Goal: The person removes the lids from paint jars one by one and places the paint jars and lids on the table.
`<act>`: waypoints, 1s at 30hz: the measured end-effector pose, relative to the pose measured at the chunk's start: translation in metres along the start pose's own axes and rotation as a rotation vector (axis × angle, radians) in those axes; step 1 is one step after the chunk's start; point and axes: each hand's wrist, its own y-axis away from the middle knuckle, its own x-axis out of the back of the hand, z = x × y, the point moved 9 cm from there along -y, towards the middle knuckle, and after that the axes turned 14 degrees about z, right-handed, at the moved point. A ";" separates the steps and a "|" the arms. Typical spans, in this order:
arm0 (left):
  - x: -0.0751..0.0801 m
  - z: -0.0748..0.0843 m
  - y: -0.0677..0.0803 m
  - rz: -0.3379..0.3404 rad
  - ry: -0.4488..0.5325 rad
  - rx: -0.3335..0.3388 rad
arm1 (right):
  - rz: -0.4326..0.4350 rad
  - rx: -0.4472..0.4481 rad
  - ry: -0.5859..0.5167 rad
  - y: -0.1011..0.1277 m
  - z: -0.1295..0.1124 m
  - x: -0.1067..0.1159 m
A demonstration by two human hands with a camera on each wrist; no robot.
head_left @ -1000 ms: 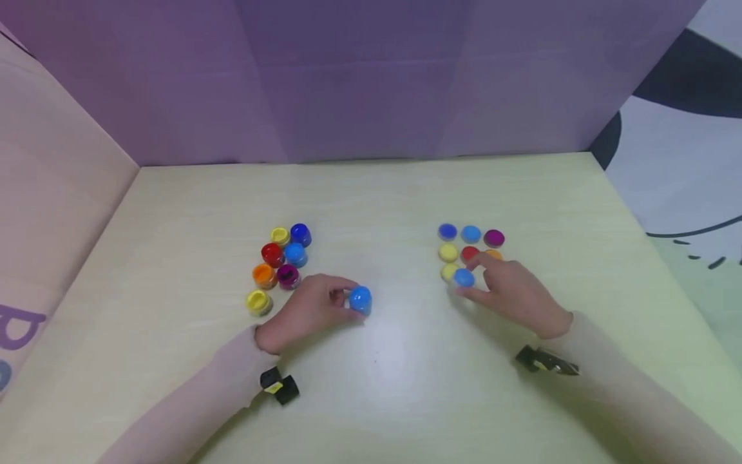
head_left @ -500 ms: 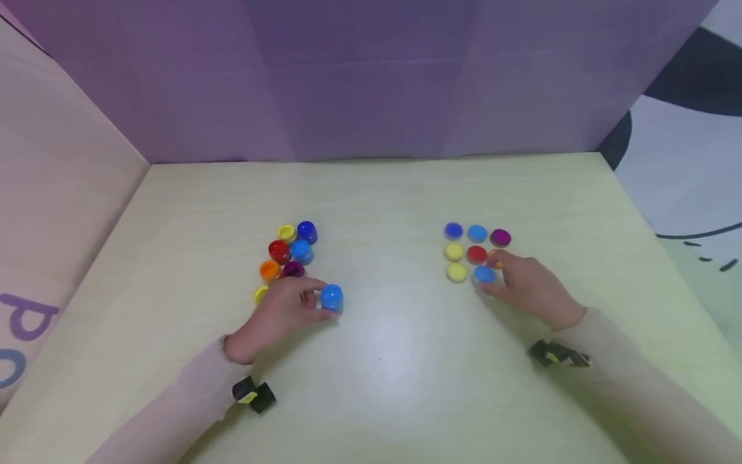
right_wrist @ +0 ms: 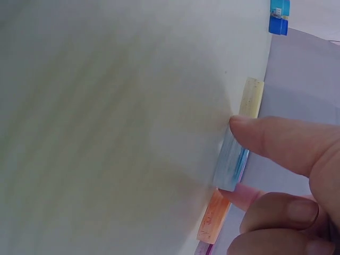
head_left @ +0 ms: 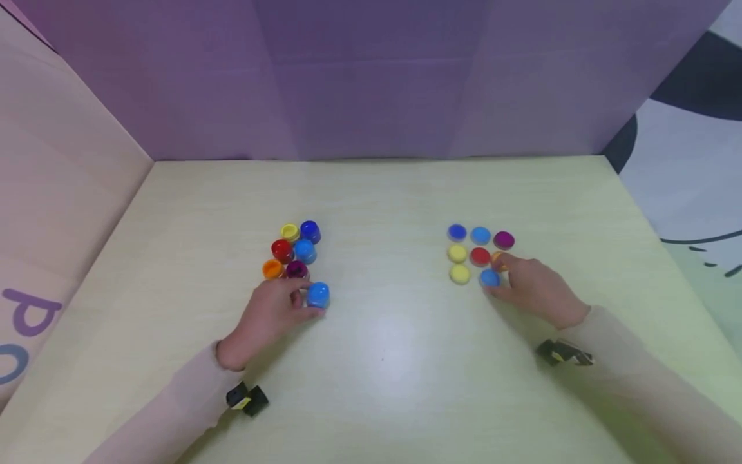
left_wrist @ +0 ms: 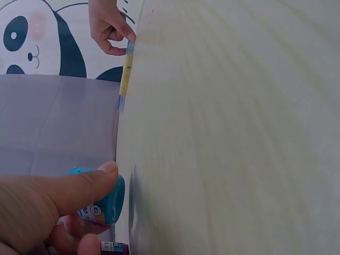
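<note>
Since a second ago your left hand [head_left: 272, 309] has drawn the light-blue jar [head_left: 318, 294] back toward the jar cluster [head_left: 294, 251] on the surface's [head_left: 382, 361] left half, fingers clamped on it. Your right hand [head_left: 530, 287] has slid the light-blue lid [head_left: 489, 278] into the lid grid's near row, thumb and forefinger pinching it. By my judgement, every jar sits uncapped; nothing is paired yet.
</note>
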 end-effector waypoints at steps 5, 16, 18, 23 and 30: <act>-0.002 -0.002 0.001 -0.014 -0.031 0.016 | -0.026 -0.021 0.004 0.001 0.002 -0.002; -0.006 0.002 0.000 -0.058 -0.118 -0.010 | 0.028 -0.012 -0.020 0.005 -0.002 0.004; -0.006 0.001 0.000 -0.067 -0.120 -0.005 | 0.050 -0.003 -0.019 0.007 -0.003 0.006; 0.004 0.003 0.006 -0.072 -0.106 -0.004 | 0.145 0.046 -0.036 0.012 -0.010 0.018; 0.053 0.019 0.005 0.088 -0.114 -0.182 | 0.563 0.269 -0.110 0.020 -0.019 0.059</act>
